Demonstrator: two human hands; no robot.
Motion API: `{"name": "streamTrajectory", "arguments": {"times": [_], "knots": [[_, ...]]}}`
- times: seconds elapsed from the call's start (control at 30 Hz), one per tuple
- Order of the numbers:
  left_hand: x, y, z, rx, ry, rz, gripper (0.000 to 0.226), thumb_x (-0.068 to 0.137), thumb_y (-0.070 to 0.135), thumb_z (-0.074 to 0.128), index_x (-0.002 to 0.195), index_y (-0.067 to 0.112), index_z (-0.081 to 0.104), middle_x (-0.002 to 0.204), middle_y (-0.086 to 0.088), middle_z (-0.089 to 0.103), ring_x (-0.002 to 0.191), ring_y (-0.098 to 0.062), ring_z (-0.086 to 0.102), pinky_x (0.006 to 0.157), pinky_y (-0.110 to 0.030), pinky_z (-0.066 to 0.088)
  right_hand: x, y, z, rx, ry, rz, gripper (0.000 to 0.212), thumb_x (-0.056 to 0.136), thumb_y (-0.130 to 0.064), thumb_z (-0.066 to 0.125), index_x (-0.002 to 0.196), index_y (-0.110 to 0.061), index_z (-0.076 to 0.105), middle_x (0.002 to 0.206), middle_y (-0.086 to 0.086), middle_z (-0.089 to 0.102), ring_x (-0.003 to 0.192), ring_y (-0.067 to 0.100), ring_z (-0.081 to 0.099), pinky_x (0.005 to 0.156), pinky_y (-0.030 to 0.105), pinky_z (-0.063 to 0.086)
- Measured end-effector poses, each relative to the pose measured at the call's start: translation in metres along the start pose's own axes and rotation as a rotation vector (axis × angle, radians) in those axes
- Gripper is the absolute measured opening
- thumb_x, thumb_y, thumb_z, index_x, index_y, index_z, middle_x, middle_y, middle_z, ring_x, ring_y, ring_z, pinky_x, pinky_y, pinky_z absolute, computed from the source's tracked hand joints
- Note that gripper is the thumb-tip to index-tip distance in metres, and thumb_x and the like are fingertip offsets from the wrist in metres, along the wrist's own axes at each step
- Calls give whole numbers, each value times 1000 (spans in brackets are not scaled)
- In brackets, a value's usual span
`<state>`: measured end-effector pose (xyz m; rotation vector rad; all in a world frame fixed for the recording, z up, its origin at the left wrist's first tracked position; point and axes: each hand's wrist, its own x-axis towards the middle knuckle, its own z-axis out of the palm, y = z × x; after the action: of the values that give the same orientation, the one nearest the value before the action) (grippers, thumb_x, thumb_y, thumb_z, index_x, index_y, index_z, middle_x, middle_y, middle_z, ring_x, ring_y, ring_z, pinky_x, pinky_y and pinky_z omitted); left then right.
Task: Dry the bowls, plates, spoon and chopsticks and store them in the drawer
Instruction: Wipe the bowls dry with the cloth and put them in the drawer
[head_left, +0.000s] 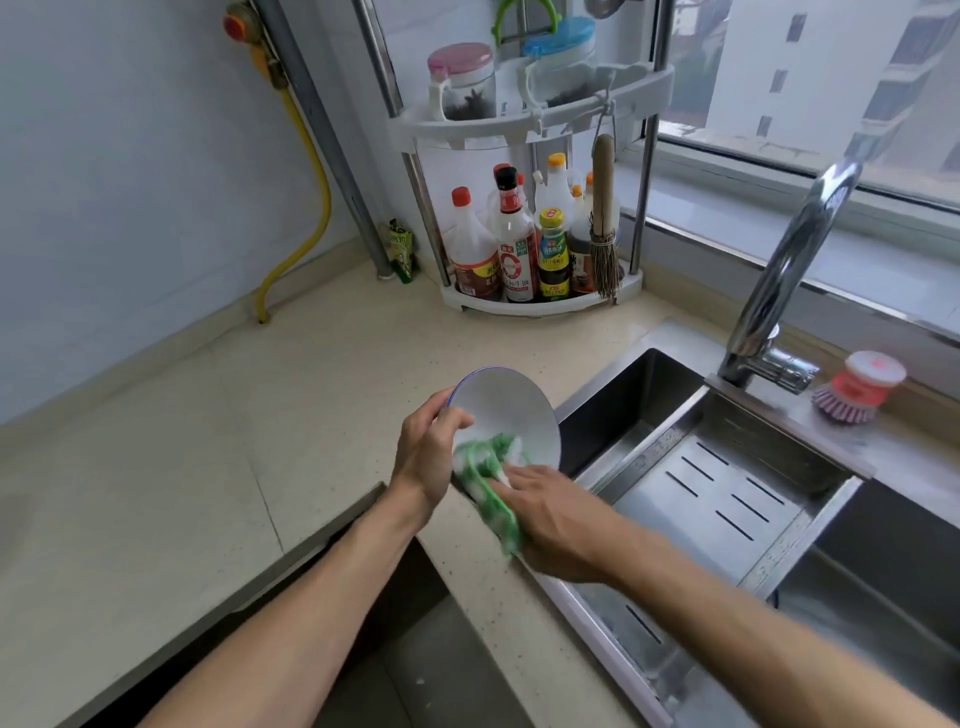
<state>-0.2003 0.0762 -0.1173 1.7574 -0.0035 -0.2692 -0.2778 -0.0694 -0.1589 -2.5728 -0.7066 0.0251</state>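
Drying a plate beside the sink.

The left hand (428, 447) grips the rim of a white plate (506, 410), held tilted on edge above the counter (182, 493) just left of the sink (649, 395); the right hand (550, 514) presses a green-and-white cloth (491, 467) against the plate's lower face, its fingers closed on the cloth as far as can be seen. By my reading the task is midway at best: this plate is not yet stored, and no bowls, spoon or chopsticks show. The drain tray (727, 488) in the sink lies bare. Left of the sink the counter gives broad flat room; its front edge runs just under the forearms, and a dark opening below it may be the drawer, though I cannot tell.
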Motion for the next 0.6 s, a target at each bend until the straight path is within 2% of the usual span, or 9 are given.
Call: {"name": "streamTrajectory", "arguments": {"times": [0.07, 0.13, 0.2, 0.27, 0.3, 0.37, 0.47, 0.53, 0.6], "knots": [[1, 0, -8, -17, -73, 2, 20, 69, 28, 54, 81, 26, 71, 85, 1, 66, 84, -18, 60, 71, -32, 45, -9, 30, 0, -315, 24, -107, 57, 91, -15, 54, 146, -22, 43, 150, 7, 50, 141, 25, 42, 117, 45, 31], [0, -1, -2, -4, -1, 12, 28, 68, 30, 55, 90, 23, 70, 85, 4, 65, 80, -15, 59, 67, -27, 44, -6, 30, -3, -405, 50, -26, 58, 91, -23, 48, 148, -19, 42, 156, 9, 41, 146, 28, 34, 121, 48, 25], [-2, -2, 10, 19, 152, 23, 31, 67, 33, 54, 91, 20, 67, 77, 7, 60, 74, -13, 55, 59, -21, 42, 6, 4, 5, -249, 51, 156, 53, 88, -18, 54, 141, -15, 49, 152, 12, 45, 144, 31, 37, 122, 47, 23], [-4, -3, 13, 54, 209, 28, 25, 66, 34, 53, 83, 24, 67, 70, 8, 56, 70, -14, 53, 57, -22, 40, 13, -21, 7, 166, 38, 287, 38, 82, -7, 52, 118, -16, 54, 123, 9, 60, 117, 27, 50, 110, 45, 33], [-3, -3, 10, 83, 175, 14, 17, 66, 34, 53, 75, 28, 65, 68, 9, 55, 70, -16, 52, 60, -24, 38, 10, -23, 8, 235, 28, 229, 37, 82, -6, 51, 117, -18, 51, 115, 7, 61, 108, 26, 51, 105, 45, 38], [-3, 2, -2, 120, -3, -49, 11, 65, 33, 53, 67, 25, 60, 70, 6, 55, 73, -21, 51, 62, -29, 36, -5, -2, 7, 6, -10, 21, 49, 89, -12, 52, 136, -24, 44, 133, 5, 59, 123, 23, 53, 109, 46, 40], [2, 15, -18, 158, -205, -185, 34, 66, 37, 55, 89, 15, 64, 87, -6, 61, 77, -26, 57, 59, -28, 43, -17, 34, -1, -365, -9, -154, 51, 95, -23, 43, 146, -26, 42, 155, 2, 44, 142, 22, 41, 117, 44, 35], [8, 15, -17, 80, -187, -298, 52, 63, 47, 61, 104, 16, 65, 99, -15, 65, 87, -33, 64, 69, -36, 50, -13, 34, -2, -459, 102, -160, 42, 94, -20, 42, 134, -17, 56, 132, 8, 64, 123, 28, 60, 104, 44, 49], [8, 9, -12, -106, -154, -343, 66, 65, 53, 68, 119, 17, 64, 109, -17, 69, 97, -35, 68, 75, -39, 52, -2, 21, -1, -491, 331, -92, 25, 88, -15, 45, 105, -12, 64, 86, 7, 68, 81, 29, 64, 76, 40, 48]]}}
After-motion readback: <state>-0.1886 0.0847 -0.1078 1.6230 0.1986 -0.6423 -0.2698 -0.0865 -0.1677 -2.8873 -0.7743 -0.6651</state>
